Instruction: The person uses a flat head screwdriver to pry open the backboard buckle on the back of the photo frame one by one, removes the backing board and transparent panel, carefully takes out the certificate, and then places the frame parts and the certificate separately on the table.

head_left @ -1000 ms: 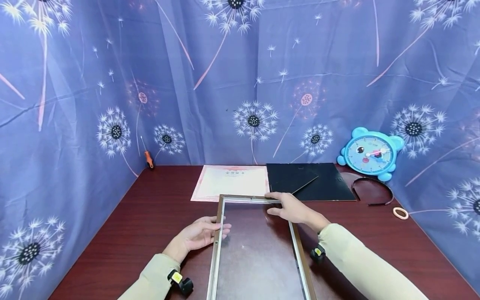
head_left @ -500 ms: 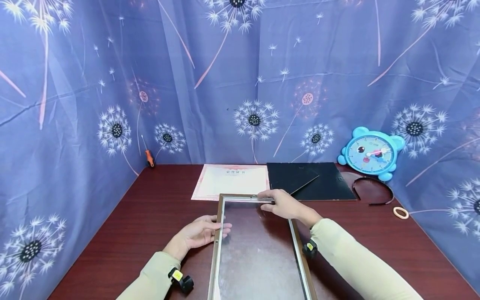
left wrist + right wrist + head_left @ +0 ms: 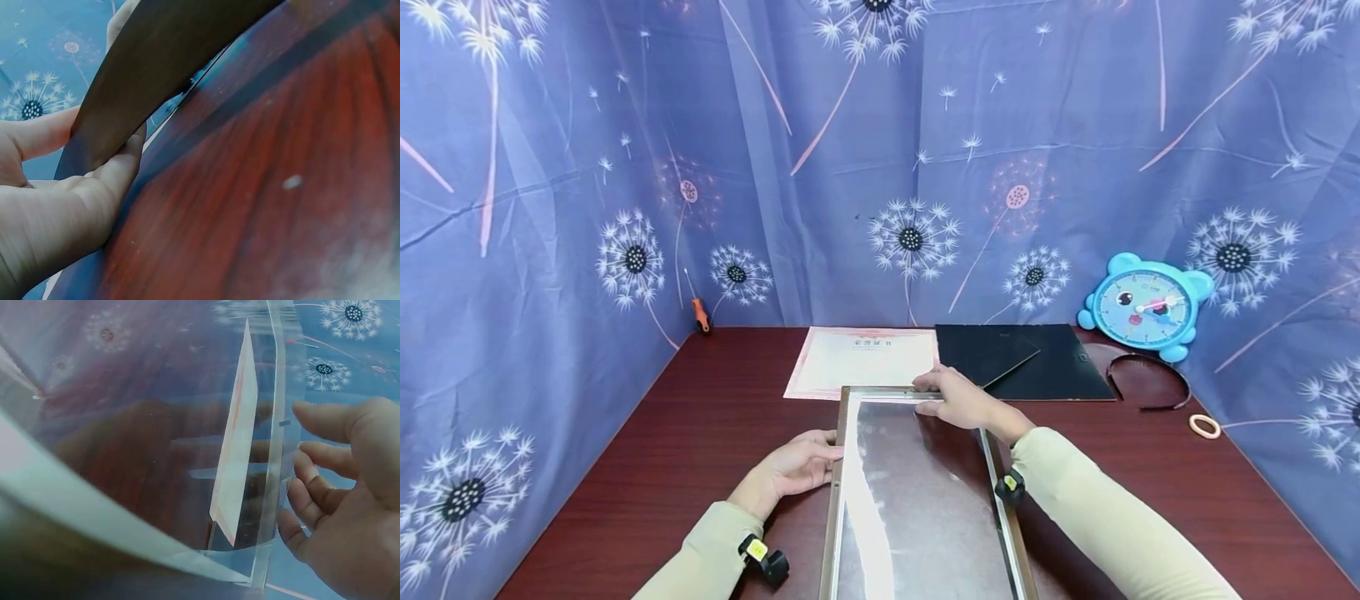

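A picture frame (image 3: 833, 517) with a brown edge, silvery inner lip and clear pane (image 3: 925, 492) is held tilted over the table. My left hand (image 3: 793, 467) grips its left side; in the left wrist view the brown rail (image 3: 150, 69) runs between thumb and fingers. At the far edge, my right hand (image 3: 958, 400) straddles the rail, finger and thumb on either side. The right wrist view has its bent fingers (image 3: 312, 487) close against that edge, near a small metal tab (image 3: 285, 423). How firmly they press cannot be seen.
Behind the frame lie a pink-bordered certificate (image 3: 861, 362) and a black backing board (image 3: 1060, 367) with a stand leg. A blue bear clock (image 3: 1142, 304), a dark headband (image 3: 1150, 382) and a cream ring (image 3: 1205, 426) are at right. An orange-handled screwdriver (image 3: 702, 317) leans at back left.
My right hand has slid left along the far edge of the frame, its finger and thumb drawing closer together. A bright streak has appeared on the pane. The left hand keeps its place.
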{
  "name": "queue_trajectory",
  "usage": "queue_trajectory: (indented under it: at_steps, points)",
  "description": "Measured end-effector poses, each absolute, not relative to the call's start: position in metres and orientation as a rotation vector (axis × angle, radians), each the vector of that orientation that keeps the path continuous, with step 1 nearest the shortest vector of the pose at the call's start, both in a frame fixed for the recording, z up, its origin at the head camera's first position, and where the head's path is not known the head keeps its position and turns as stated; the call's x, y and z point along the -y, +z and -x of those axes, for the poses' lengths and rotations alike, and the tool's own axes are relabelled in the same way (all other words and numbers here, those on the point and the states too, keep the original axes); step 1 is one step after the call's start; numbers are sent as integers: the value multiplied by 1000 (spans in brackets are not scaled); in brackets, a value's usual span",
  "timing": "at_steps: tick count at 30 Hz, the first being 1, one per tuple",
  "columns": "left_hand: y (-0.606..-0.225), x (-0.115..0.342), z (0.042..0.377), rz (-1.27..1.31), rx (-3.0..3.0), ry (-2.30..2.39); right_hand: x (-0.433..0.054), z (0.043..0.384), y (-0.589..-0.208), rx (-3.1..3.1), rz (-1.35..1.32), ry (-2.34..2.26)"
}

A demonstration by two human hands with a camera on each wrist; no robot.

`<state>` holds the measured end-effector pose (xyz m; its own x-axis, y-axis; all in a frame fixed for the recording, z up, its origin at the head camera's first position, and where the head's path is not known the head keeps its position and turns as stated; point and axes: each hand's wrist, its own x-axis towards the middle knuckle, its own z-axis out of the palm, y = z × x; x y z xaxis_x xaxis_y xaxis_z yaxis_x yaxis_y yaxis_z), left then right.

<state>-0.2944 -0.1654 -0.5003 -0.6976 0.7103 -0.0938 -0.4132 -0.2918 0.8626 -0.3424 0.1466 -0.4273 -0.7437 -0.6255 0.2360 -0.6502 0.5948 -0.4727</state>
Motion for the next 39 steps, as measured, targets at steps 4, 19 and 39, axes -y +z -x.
queue_trajectory:
  at_steps: [4, 19, 39]
  points:
    - [-501, 166, 294, -382, -1294, 2017, -147, 346, -426, 2766, -1116, 887]
    - [-477, 164, 289, -277, -2003, 1732, -155, 354, -422, 2786, -1044, 1147]
    - [-462, 147, 273, -132, -2195, 1709, -163, 359, -383, 2800, -1220, 1345]
